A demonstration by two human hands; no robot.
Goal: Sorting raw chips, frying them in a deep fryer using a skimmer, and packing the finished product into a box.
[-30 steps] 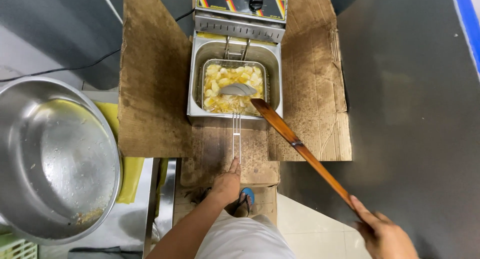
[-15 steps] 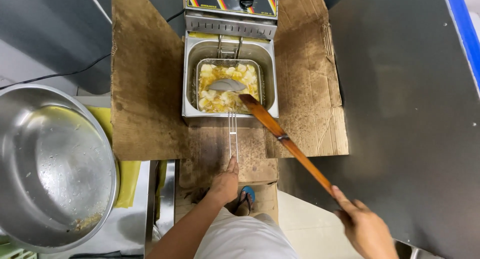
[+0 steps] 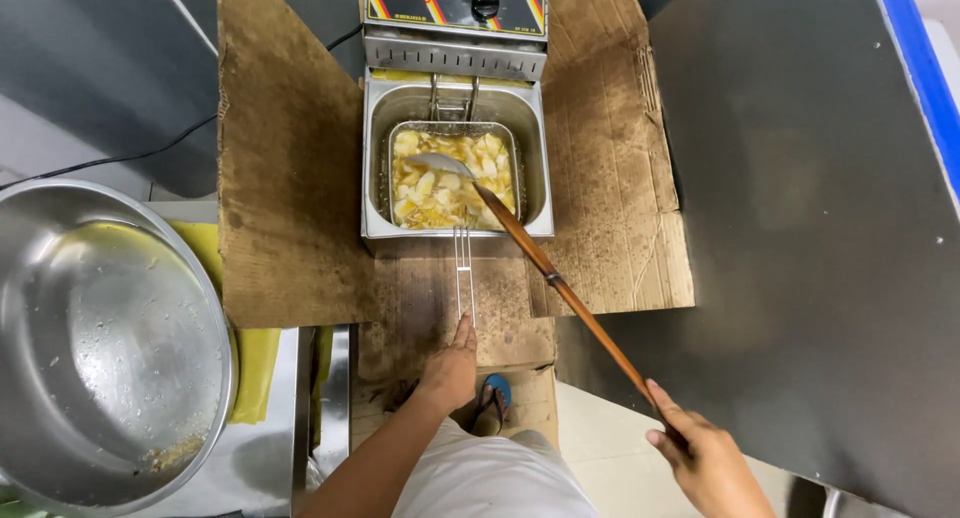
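- Frying pale slices sit in the wire basket, sunk in the fryer.
- Left hand clenched on the basket handle, probably steadying it.
- Right hand grips the long wooden spatula, metal tip among the slices.
- Cardboard around the fryer, likely a splatter guard; steel bowl to the left.

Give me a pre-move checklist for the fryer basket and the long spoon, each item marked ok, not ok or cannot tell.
1. Left hand on the basket handle: ok, fingers at its near end.
2. Right hand gripping the wooden spoon handle: ok.
3. Spoon bowl inside the basket, among the yellow pieces: ok.
4. Basket seated in the fryer tank: ok.
5. Cardboard shield standing on both sides: ok.
6. Steel bowl ready at left: ok, only crumbs inside.
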